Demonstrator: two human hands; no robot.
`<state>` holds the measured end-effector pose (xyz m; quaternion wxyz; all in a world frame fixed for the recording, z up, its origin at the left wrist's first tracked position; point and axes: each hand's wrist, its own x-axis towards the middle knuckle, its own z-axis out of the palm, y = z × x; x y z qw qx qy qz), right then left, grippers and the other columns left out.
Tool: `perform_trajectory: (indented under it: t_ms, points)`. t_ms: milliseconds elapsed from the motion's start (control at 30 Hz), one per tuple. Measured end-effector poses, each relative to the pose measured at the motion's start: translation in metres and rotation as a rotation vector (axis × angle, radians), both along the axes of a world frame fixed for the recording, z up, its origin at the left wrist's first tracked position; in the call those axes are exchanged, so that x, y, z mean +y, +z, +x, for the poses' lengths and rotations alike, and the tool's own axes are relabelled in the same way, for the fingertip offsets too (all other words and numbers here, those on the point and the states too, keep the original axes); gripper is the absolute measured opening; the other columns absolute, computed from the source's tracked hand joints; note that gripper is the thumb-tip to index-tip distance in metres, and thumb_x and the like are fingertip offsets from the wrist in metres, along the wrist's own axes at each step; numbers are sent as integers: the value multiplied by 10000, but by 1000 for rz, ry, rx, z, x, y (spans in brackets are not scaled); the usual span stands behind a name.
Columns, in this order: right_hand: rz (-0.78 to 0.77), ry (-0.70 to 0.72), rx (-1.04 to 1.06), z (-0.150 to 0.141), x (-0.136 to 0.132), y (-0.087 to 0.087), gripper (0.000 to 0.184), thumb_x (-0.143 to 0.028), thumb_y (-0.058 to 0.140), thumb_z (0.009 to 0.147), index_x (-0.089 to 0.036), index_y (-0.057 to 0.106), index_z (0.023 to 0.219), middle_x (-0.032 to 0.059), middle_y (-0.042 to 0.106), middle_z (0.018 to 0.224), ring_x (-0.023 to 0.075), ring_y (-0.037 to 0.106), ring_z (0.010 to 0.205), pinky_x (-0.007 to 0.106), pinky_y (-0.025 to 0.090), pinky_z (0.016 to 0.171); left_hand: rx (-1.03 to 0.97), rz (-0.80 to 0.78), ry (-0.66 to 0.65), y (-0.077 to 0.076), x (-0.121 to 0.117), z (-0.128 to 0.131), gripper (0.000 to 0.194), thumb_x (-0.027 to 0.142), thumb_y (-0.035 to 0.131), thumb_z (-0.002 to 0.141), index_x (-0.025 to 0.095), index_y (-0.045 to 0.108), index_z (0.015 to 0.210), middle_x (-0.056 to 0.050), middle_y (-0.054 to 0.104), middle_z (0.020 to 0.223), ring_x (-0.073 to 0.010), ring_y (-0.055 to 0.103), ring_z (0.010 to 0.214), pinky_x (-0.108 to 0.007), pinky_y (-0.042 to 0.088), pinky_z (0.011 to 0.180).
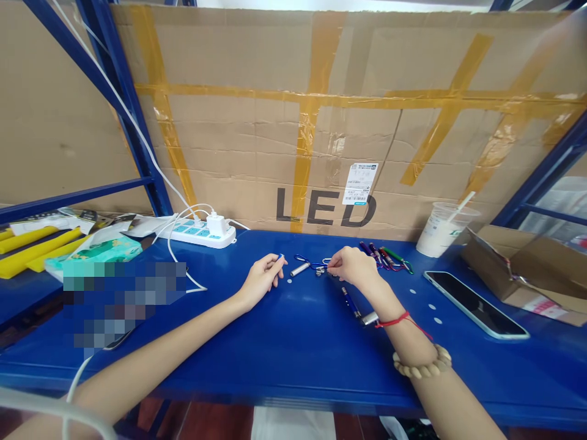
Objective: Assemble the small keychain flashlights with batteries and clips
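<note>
My left hand [265, 282] is closed above the blue tabletop, with a small blue piece [281, 256] showing at the thumb and fingertips. To the right of it lie a silver cylinder [300, 269] and a blue carabiner clip [316, 265]. My right hand [355, 266] reaches down with thumb and fingers pinched together beside several small silver parts [320, 272]; what it grips, if anything, is too small to make out. Below that wrist are a slim blue tube [351, 303] and another silver cylinder [369, 318].
Behind my right hand lies a group of coloured tubes with clips [389, 260]. A plastic cup with a straw [438, 235], a phone [477, 305] and an open cardboard box [527, 287] stand right. A power strip [197, 232] with white cables and a tissue pack [105, 253] are left.
</note>
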<state>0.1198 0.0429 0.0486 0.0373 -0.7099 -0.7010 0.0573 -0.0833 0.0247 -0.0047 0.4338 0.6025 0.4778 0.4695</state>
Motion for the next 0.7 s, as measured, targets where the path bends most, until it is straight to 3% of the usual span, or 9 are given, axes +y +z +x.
perform_trajectory:
  t_ms: [200,433,700]
  points:
    - [-74,-13,-23,2,1,2,243,-257,625,772,-278,660,1012,-14,483,875,-75,405,599,-19,309,650,16,-1,-8,2,-1,0,427,528,474,790,124,545,906,0,493,671,-60,427,494,-162,296,392]
    - [83,210,73,-1,6,-7,210,-327,561,869,-271,644,1054,-38,482,880,-107,385,610,-25,169,532,9,26,-16,3,-1,-1,440,543,417,819,133,544,911,0,478,662,-64,422,494,-162,293,387]
    - [98,221,-32,-6,7,-14,158,-310,601,833,-242,674,956,-30,479,876,-86,397,678,-19,157,545,47,129,-53,3,-1,-2,427,531,389,833,151,560,928,-1,488,678,-74,436,526,-176,308,432]
